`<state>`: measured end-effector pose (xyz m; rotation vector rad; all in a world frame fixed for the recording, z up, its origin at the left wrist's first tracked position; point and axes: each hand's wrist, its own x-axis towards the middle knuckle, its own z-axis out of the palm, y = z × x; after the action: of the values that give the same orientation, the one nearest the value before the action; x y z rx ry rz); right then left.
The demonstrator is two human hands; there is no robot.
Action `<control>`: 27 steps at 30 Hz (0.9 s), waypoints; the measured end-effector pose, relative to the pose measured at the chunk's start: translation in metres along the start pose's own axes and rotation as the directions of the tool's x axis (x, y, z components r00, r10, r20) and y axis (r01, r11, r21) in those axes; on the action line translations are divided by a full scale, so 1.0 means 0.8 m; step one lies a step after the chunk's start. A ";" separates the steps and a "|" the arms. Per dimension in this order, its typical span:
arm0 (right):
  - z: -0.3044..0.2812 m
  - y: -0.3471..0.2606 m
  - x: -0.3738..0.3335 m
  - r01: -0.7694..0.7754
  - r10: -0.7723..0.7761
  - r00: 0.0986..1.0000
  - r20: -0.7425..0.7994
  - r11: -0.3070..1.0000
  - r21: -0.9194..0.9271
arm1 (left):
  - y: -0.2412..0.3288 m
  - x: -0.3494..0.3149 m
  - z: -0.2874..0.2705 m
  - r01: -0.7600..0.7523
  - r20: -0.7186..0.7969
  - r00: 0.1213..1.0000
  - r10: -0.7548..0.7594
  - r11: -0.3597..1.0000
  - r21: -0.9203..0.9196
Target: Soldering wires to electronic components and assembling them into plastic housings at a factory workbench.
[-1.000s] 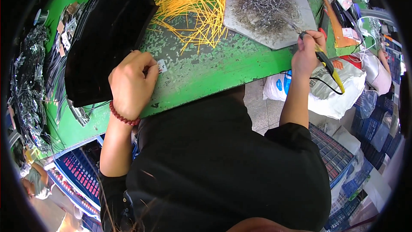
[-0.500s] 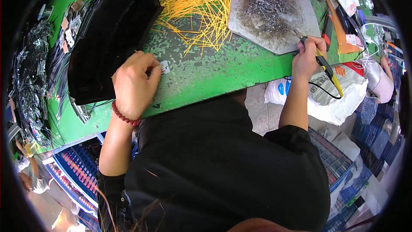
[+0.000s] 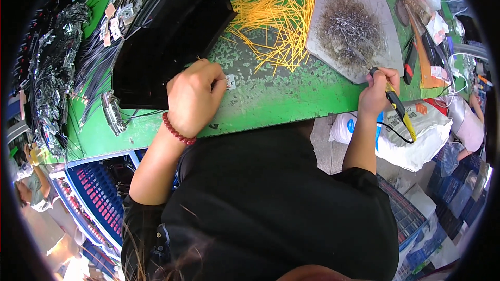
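My left hand is closed, fingers curled down at the near right edge of a black plastic housing. Whatever its fingertips pinch is hidden beneath the hand. A small white piece with dark marks lies just right of the knuckles. My right hand grips a yellow and black soldering iron like a pen, its tip pointing away from me over the near edge of a grey board. Dark residue and silvery solder scraps cover the board's middle.
Loose yellow sticks are strewn between housing and board. Bundled black wires and shiny dark strips lie at left. A red-handled tool lies right of the board. White sacks stand below the bench's right edge; blue crates at lower left.
The whole scene has shifted right and slightly down in view. Relative to the board, the soldering iron's tip has drawn back toward its near edge. My left hand stays closed by the housing.
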<state>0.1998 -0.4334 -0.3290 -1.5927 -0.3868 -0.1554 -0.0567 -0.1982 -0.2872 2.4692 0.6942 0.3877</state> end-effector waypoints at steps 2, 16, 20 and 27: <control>-0.004 0.005 0.004 0.013 -0.013 1.000 0.022 1.000 -0.003 | -0.002 -0.005 0.001 0.007 0.011 1.000 -0.007 1.000 -0.001; 0.048 -0.032 -0.033 -0.017 -0.040 0.975 0.217 0.968 0.252 | -0.007 -0.001 0.002 -0.030 0.006 1.000 0.030 0.999 0.015; 0.090 -0.040 -0.091 -0.077 -0.100 0.828 0.552 0.954 0.288 | -0.009 -0.004 0.003 -0.032 -0.006 0.999 0.032 0.999 0.017; 0.121 -0.056 -0.119 -0.218 0.026 0.755 0.655 0.952 0.214 | -0.009 0.002 0.003 -0.072 0.010 0.997 0.072 0.997 0.004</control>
<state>0.0825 -0.3511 -0.3250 -1.3429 -0.8013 0.5592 -0.0572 -0.1931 -0.2930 2.5043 0.6040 0.4012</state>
